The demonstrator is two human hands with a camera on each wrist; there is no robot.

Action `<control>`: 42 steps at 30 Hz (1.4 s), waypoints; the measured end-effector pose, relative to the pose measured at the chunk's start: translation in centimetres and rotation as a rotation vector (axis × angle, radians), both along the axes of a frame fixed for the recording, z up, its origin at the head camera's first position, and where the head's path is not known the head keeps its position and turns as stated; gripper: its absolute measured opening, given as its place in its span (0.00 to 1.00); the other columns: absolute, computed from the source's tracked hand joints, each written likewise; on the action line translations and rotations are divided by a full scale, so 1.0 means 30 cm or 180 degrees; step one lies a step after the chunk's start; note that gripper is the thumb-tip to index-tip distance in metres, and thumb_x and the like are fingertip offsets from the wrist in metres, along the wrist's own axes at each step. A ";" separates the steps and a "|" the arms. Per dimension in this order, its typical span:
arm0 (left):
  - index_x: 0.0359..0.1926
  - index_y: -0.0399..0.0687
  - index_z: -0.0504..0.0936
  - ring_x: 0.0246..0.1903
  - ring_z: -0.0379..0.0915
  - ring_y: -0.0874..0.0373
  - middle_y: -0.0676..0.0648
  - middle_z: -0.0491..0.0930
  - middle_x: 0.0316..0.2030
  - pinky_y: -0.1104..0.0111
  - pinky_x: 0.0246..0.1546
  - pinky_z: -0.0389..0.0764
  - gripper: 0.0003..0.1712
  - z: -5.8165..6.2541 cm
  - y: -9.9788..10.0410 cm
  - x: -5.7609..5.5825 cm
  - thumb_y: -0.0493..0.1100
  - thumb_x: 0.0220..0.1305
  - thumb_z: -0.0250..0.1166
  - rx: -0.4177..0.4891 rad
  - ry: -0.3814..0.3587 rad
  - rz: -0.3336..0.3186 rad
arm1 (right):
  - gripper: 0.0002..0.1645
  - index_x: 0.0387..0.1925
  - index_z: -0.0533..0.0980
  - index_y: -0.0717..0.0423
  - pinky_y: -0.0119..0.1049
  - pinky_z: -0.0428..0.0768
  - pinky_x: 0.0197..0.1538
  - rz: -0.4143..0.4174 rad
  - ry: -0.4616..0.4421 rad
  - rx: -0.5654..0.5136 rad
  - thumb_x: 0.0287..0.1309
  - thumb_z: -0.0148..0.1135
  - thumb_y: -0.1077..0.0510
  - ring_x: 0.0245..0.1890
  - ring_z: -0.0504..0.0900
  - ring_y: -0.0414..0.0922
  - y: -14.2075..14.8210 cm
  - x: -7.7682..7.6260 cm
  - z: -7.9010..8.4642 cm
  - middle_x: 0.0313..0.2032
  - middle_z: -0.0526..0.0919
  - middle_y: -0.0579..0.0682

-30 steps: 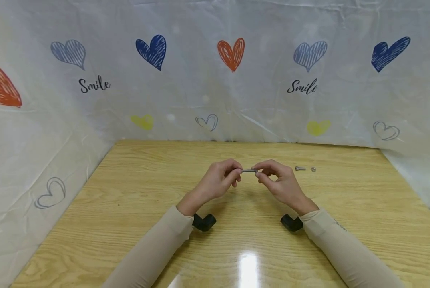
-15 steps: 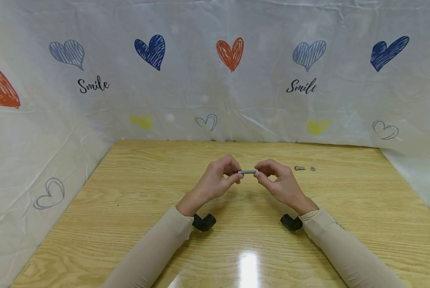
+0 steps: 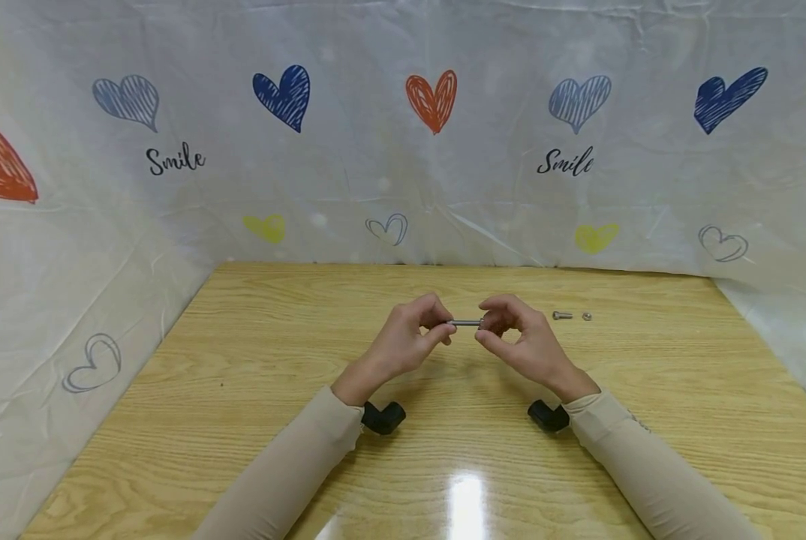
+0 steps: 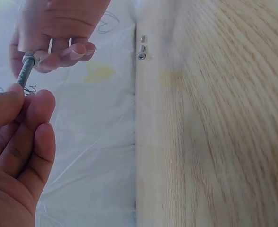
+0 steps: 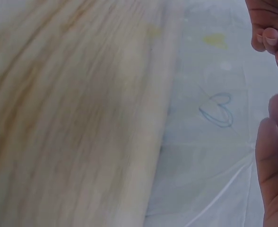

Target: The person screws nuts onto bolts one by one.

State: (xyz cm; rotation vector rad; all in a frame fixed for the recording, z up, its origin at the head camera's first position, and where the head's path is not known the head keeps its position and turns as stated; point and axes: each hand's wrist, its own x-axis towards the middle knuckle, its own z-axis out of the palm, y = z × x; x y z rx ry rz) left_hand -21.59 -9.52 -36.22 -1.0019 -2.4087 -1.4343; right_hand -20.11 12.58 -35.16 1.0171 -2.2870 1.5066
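Observation:
In the head view my left hand [image 3: 410, 337] pinches a long metal bolt [image 3: 468, 323] between thumb and fingers, above the table. The bolt lies level and points right. A nut [image 4: 31, 58] sits at its far end in the left wrist view. Around that end, my right hand [image 3: 521, 334] has its thumb and forefinger spread apart; whether another finger touches the nut I cannot tell. Beyond the right hand, a shorter bolt [image 3: 562, 316] and a loose nut [image 3: 587, 316] lie on the table. In the right wrist view, the right fingers [image 5: 270, 165] look fairly straight.
The wooden table [image 3: 254, 450] runs back to a white sheet [image 3: 349, 180] printed with hearts and "Smile". A black wrist mount [image 3: 384, 418] shows beside the left cuff, with another black mount [image 3: 547, 416] beside the right.
My left fingers have shifted on the bolt, showing more of its left end. The right thumb and forefinger, which pinched the right end, have parted. The loose bolt and nut stay put.

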 end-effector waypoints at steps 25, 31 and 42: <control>0.36 0.43 0.75 0.26 0.80 0.56 0.48 0.80 0.30 0.68 0.27 0.78 0.04 0.010 0.004 0.003 0.34 0.64 0.63 0.0018 0.0108 -0.0014 | 0.06 0.32 0.78 0.55 0.40 0.74 0.32 -0.0230 -0.0130 0.0128 0.65 0.57 0.65 0.27 0.77 0.47 -0.001 -0.029 -0.039 0.25 0.79 0.50; 0.36 0.41 0.75 0.26 0.80 0.57 0.48 0.80 0.30 0.66 0.25 0.78 0.03 0.008 0.002 0.002 0.33 0.64 0.62 0.0021 0.0109 0.0008 | 0.10 0.44 0.76 0.53 0.37 0.77 0.35 -0.0290 -0.0251 0.0220 0.61 0.64 0.62 0.30 0.78 0.41 0.015 -0.067 -0.093 0.32 0.80 0.45; 0.36 0.43 0.75 0.26 0.81 0.56 0.50 0.80 0.29 0.63 0.26 0.79 0.04 0.006 0.000 -0.001 0.34 0.63 0.63 -0.0010 0.0076 0.0085 | 0.15 0.46 0.70 0.65 0.39 0.79 0.34 0.0161 0.0115 0.0036 0.57 0.60 0.75 0.28 0.80 0.51 -0.007 -0.010 -0.010 0.32 0.79 0.59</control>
